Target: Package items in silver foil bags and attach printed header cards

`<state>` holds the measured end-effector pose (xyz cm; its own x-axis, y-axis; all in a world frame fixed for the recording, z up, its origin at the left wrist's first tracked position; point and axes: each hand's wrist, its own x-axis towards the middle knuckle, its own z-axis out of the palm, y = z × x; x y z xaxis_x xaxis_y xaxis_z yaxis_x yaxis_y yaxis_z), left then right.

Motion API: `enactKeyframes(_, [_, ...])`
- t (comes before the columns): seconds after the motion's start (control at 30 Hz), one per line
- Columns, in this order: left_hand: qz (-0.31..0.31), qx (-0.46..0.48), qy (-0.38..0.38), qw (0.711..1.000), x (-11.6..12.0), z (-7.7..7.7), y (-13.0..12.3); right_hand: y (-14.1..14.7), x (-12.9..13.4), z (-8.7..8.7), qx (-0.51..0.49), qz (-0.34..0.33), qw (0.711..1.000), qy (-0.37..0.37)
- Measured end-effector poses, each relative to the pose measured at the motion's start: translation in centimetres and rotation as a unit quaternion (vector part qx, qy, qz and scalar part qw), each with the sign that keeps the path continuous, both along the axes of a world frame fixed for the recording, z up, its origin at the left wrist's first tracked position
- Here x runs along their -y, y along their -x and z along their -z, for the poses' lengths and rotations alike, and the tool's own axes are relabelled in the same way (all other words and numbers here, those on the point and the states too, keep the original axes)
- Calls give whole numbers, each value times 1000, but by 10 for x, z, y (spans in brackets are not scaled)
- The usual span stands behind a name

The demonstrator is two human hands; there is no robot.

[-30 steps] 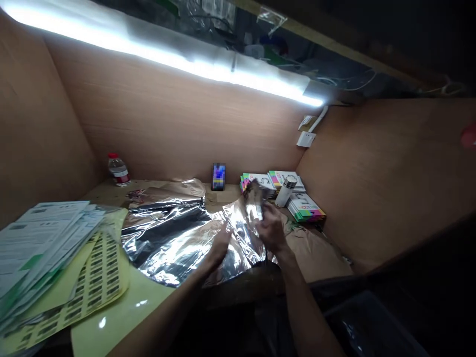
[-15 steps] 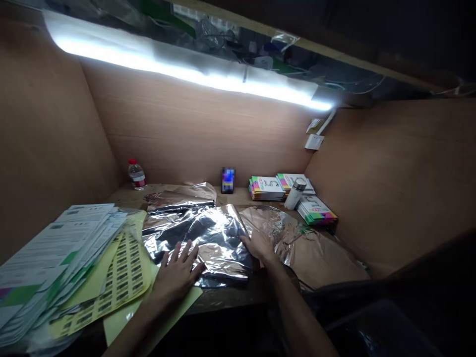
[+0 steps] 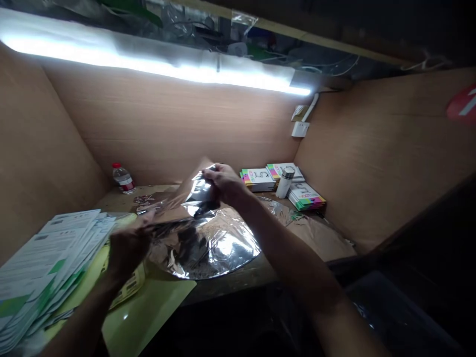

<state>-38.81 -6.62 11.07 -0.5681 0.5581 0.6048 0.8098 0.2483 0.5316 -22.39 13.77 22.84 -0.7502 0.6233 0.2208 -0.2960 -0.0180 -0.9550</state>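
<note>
Foil [image 3: 201,193] is pinched by fingers of the right hand [image 3: 227,185], those of the blurred left hand [image 3: 130,244] cannot be read, and tearing could be caused by uneven pulling.

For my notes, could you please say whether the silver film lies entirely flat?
No, partly raised: the right hand holds some silver film up, over film spread below.

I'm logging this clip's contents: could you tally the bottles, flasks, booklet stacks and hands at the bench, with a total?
Red-capped bottle: 1
White flask: 1
Booklet stacks: 3
Hands: 2 (left hand, right hand)
Total: 7
</note>
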Motion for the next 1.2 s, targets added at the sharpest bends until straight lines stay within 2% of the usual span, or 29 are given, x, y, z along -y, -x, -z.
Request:
enactKeyframes(0.07, [9,-93,-29,995,5,-26,-7,-55,-6,12,-19,5,998,-56])
enactKeyframes(0.1, [32,-127,-14,991,6,-31,-18,-86,-12,25,-6,28,997,-71])
enactKeyframes(0.13, [78,-139,25,987,6,-30,-35,-118,-19,41,33,44,995,-88])
enactKeyframes(0.2, [165,-99,159,968,-1,-8,-81,-177,-37,79,152,52,980,-115])
enactKeyframes(0.23, [232,-63,221,945,-8,9,-108,-201,-48,98,228,58,963,-131])
enactKeyframes(0.3, [281,-15,275,919,-28,47,-163,-237,-69,130,399,77,891,-202])
enactKeyframes(0.33, [277,-4,301,912,-40,63,-189,-249,-79,141,447,86,862,-223])
enactKeyframes(0.4, [291,-10,325,900,-65,87,-231,-260,-94,152,518,112,804,-270])
enactKeyframes(0.5, [311,-38,338,887,-91,98,-272,-246,-108,151,567,171,726,-349])
enactKeyframes(0.57, [338,-56,334,878,-97,100,-283,-214,-114,148,569,192,685,-413])
enactKeyframes(0.63, [386,-82,312,864,-93,103,-280,-167,-121,149,553,178,660,-477])
enactKeyframes(0.73, [444,-83,267,852,-70,107,-242,-82,-136,154,535,130,628,-550])
enactKeyframes(0.83, [428,31,244,870,-39,92,-164,-8,-157,156,535,100,590,-597])
enactKeyframes(0.87, [388,87,233,887,-31,83,-131,11,-164,156,535,96,578,-608])
enactKeyframes(0.93, [267,202,196,922,-20,59,-60,40,-176,154,533,90,561,-627])
enactKeyframes(1.03, [92,267,91,955,-19,33,43,67,-189,149,529,81,549,-642])
enactKeyframes(1.1, [1,315,23,949,-29,27,97,77,-196,144,529,91,550,-639])
enactKeyframes(1.13, [-20,333,8,943,-36,28,118,80,-199,141,530,103,554,-634])
enactKeyframes(1.2, [-10,364,11,931,-51,31,145,84,-202,131,531,135,566,-616])
